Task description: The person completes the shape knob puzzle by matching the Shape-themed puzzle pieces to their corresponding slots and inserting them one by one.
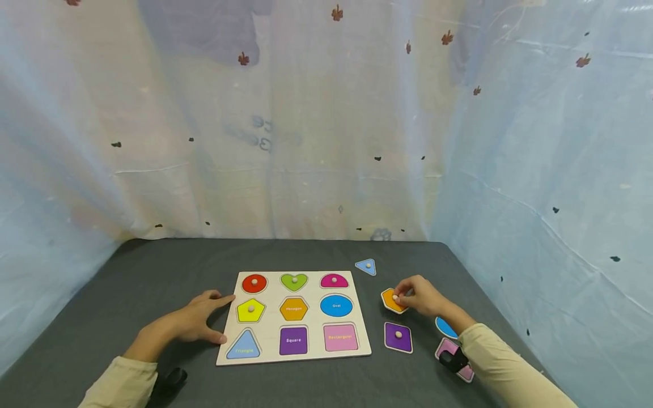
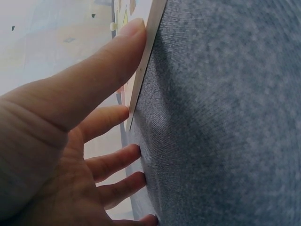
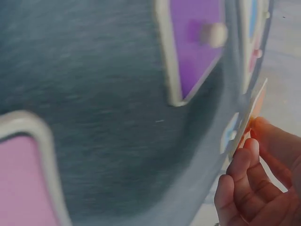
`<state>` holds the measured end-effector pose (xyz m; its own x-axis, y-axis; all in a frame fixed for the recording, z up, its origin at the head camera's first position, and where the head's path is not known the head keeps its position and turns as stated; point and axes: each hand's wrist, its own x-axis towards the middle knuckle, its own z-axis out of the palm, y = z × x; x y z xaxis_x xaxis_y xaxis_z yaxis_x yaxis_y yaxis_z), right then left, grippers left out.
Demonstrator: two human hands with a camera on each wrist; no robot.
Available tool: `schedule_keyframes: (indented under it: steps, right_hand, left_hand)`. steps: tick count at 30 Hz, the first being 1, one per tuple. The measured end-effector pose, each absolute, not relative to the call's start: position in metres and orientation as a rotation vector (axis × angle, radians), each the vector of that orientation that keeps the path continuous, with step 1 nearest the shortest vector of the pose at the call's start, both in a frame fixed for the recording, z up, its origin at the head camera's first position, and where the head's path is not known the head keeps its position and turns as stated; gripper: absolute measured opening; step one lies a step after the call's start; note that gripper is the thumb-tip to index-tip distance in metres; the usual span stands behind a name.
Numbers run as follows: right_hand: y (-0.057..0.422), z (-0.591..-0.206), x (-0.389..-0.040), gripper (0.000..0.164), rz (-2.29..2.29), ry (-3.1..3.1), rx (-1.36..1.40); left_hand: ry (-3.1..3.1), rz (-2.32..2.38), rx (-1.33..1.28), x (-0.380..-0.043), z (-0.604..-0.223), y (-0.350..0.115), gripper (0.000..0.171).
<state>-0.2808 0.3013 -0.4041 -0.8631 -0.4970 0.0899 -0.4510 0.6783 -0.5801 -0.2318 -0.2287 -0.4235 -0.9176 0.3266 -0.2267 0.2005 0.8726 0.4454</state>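
Observation:
My right hand (image 1: 421, 297) pinches the small knob of an orange hexagon puzzle piece (image 1: 389, 301), to the right of the wooden shape board (image 1: 270, 362). In the right wrist view that piece is seen nearly edge-on at the fingertips. My left hand (image 1: 200, 318) lies at the board's left edge with fingers spread, thumb and index finger touching it. On the board, the red circle, green heart, magenta half circle and yellow pentagon (image 1: 245, 310) show knobs. The hexagon slot (image 1: 293, 309), oval, triangle, square and rectangle slots show printed words without knobs.
A light blue triangle piece (image 1: 367, 266) lies beyond the board's right corner. Nearer sits a purple square piece (image 1: 398, 337). The blue oval piece (image 1: 446, 327) and pink rectangle piece (image 1: 465, 373) are partly hidden under the right forearm. Pale curtains surround the dark table (image 1: 168, 255).

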Motion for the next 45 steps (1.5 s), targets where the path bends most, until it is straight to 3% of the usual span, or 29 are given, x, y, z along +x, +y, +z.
schedule_keyframes:
  steps: [14, 45]
  right_hand:
    - [0.247, -0.383, -0.276, 0.01, -0.977, 2.765, -0.833]
    - [0.155, -0.391, -0.272, 0.009, -0.948, 2.664, -0.955]
  left_hand:
    - [2.749, 0.603, 0.391, -0.232, -0.424, -0.228, 0.102]
    - [2.758, 0.606, 0.398, -0.234, -0.429, -0.231, 0.104]
